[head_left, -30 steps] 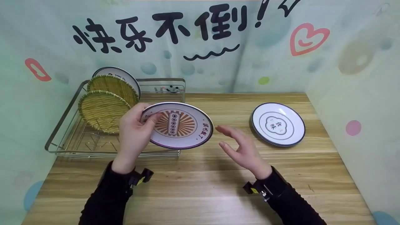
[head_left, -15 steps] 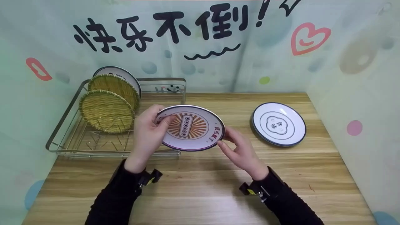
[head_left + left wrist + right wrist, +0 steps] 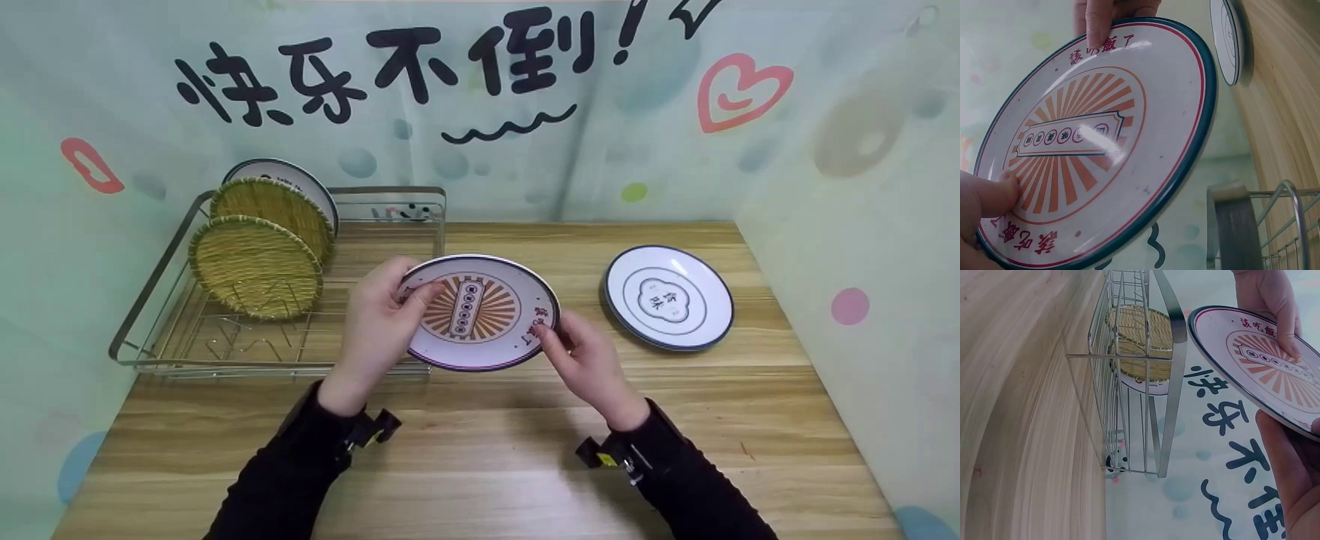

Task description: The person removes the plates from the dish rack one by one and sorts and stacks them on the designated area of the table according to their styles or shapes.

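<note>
A white plate [image 3: 510,346] with a dark blue rim and an orange sunburst is held above the table between both hands. My left hand [image 3: 380,319] grips its left edge, the thumb lying across the sunburst and the other fingers hidden beneath. At the right edge my right hand [image 3: 592,361] pinches the rim, thumb on top over the red lettering. The left wrist view shows the plate's face [image 3: 1168,140] tilted, with both thumbs on it. In the right wrist view its underside is mostly hidden, with fingers [image 3: 1280,461] of the right hand below the rim.
A wire dish rack [image 3: 165,366] stands at the left, with two round woven trays [image 3: 255,262] and a white plate [image 3: 319,187] upright in it. Stacked blue-rimmed plates [image 3: 709,300] lie at the right on the wooden table [image 3: 480,465]. A printed curtain [image 3: 510,180] hangs behind.
The left hand has carried the plate to the right, away from the rack. My right hand, apart from the plate a second ago, has taken hold of its right rim.
</note>
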`<state>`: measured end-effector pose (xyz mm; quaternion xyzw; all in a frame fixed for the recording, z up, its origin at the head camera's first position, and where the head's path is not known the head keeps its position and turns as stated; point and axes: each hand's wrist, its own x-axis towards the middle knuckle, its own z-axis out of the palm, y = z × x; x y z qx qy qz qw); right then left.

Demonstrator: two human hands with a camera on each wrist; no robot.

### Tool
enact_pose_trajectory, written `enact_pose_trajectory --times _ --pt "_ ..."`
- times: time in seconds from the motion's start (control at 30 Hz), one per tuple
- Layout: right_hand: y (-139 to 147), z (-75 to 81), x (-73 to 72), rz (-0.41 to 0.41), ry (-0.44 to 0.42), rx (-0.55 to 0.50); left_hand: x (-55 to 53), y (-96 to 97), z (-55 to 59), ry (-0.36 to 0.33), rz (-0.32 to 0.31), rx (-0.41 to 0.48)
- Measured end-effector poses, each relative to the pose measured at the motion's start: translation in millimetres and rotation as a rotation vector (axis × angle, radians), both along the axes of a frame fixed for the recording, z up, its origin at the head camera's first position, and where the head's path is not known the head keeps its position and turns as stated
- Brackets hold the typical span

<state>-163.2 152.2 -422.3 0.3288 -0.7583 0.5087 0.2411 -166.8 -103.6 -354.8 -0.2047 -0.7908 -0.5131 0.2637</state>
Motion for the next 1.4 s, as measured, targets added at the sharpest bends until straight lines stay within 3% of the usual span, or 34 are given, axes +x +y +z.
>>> enact_pose_trajectory --times 0.3,0.4,0.67,1.03,1.4 --pt "-5 37.4 16.2 -0.02 -0.037 -0.023 -1.1 1.7 -0.2 -0.056 -0.004 -0.072" --pt "-2 35.4 14.6 -0.052 -0.052 -0.012 -1.1 0.4 0.7 -0.058 -0.002 -0.101" --pt "14 8.6 -2.0 -0.088 -0.12 -0.024 0.6 -4.7 -0.3 -0.062 -0.017 -0.12" --pt "32 5.2 -4.5 -0.106 -0.256 -0.074 2.3 -13.2 -3.9 -0.058 -0.019 -0.109" --pt "49 4.5 -6.8 -0.168 -0.306 -0.064 3.7 -21.3 -7.1 -0.104 0.004 -0.121"
